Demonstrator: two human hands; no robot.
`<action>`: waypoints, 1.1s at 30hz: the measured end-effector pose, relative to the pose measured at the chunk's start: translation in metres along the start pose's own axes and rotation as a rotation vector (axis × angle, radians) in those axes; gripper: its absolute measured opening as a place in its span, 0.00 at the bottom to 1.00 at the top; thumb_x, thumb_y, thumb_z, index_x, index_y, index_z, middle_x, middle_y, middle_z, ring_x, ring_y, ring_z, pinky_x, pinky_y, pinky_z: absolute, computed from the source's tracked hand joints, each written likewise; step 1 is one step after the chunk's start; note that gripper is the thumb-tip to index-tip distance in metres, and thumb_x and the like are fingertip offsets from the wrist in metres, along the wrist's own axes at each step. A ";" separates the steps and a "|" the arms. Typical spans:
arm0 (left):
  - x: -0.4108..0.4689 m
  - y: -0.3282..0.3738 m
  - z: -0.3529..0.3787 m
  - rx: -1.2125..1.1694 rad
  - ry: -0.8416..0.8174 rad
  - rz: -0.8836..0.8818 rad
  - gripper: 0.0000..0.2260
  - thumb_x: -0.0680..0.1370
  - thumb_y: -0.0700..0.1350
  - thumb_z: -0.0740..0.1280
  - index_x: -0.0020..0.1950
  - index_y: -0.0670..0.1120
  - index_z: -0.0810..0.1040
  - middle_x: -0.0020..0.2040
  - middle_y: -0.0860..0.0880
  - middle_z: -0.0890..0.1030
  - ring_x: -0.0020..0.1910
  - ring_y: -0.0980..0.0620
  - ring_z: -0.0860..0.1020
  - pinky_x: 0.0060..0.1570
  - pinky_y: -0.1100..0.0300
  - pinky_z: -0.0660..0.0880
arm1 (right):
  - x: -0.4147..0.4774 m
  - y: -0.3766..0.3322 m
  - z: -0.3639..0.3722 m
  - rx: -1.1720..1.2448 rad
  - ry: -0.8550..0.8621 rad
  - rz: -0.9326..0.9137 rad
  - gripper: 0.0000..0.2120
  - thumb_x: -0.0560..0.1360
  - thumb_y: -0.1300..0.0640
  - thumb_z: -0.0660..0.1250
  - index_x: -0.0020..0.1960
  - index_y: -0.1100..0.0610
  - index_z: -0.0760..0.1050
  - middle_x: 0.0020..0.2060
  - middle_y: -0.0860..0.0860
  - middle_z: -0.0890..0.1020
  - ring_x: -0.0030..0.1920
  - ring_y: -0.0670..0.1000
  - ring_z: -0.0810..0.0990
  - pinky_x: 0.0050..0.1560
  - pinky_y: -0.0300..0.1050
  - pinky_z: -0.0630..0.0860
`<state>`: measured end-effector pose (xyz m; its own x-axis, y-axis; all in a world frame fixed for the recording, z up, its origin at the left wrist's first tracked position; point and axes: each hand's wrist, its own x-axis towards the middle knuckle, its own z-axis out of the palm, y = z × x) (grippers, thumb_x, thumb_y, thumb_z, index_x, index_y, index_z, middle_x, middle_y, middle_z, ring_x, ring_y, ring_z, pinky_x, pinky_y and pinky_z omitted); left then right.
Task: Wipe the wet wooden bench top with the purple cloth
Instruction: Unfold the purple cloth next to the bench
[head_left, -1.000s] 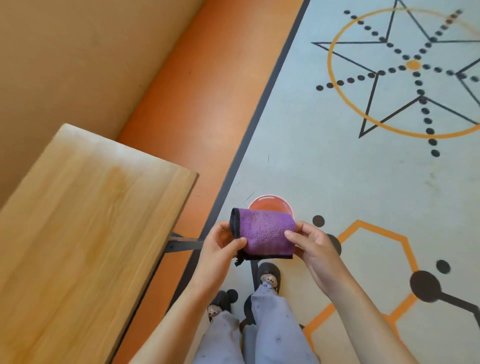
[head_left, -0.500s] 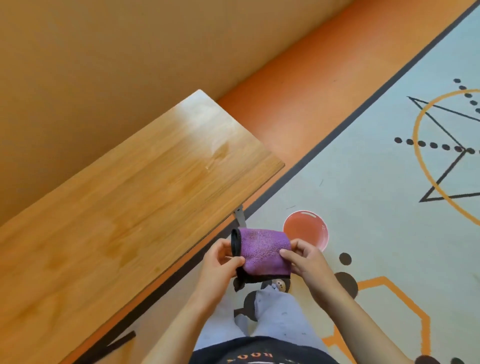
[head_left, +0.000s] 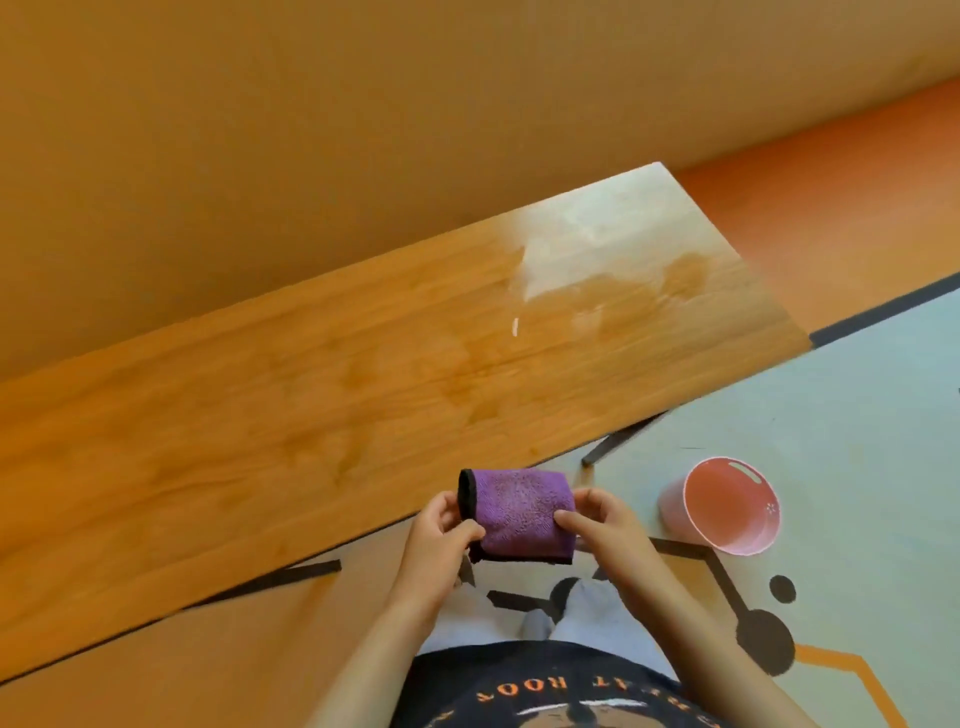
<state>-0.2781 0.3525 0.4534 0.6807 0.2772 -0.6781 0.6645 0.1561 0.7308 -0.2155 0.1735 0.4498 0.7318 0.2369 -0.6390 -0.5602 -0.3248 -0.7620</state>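
While beside bench (head_left: 363, 389), cloth (head_left: 514, 514) in hands (head_left: 441, 540) (head_left: 608, 525)

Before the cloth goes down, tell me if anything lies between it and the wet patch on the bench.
Nothing visible does. Left hand and right hand hold the purple cloth by the bench top; the wood up to the wet patch carries only a small white fleck. The pink cup stands on the floor.
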 end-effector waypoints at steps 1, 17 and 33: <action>-0.003 -0.003 -0.021 -0.082 0.019 -0.014 0.11 0.75 0.33 0.62 0.53 0.45 0.77 0.48 0.45 0.82 0.45 0.50 0.80 0.44 0.55 0.77 | 0.000 -0.005 0.025 -0.020 -0.028 -0.017 0.03 0.76 0.63 0.65 0.47 0.57 0.77 0.41 0.52 0.82 0.43 0.46 0.81 0.39 0.37 0.75; -0.051 -0.039 -0.194 -0.771 0.114 0.067 0.26 0.70 0.53 0.72 0.67 0.50 0.72 0.61 0.44 0.79 0.61 0.47 0.78 0.64 0.47 0.71 | -0.021 -0.077 0.267 -0.315 -0.603 -0.256 0.04 0.75 0.63 0.66 0.49 0.63 0.74 0.47 0.62 0.81 0.48 0.59 0.81 0.50 0.53 0.80; -0.055 -0.070 -0.293 -1.088 0.834 -0.067 0.08 0.77 0.47 0.67 0.55 0.49 0.77 0.54 0.43 0.80 0.55 0.42 0.78 0.58 0.43 0.75 | 0.019 -0.120 0.345 -0.991 -0.769 -0.692 0.06 0.78 0.57 0.62 0.51 0.48 0.74 0.45 0.45 0.81 0.45 0.45 0.79 0.47 0.43 0.78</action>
<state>-0.4527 0.6036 0.4621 0.0142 0.6618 -0.7495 -0.1496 0.7426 0.6528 -0.2687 0.5326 0.4928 0.1737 0.9325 -0.3167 0.5470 -0.3588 -0.7564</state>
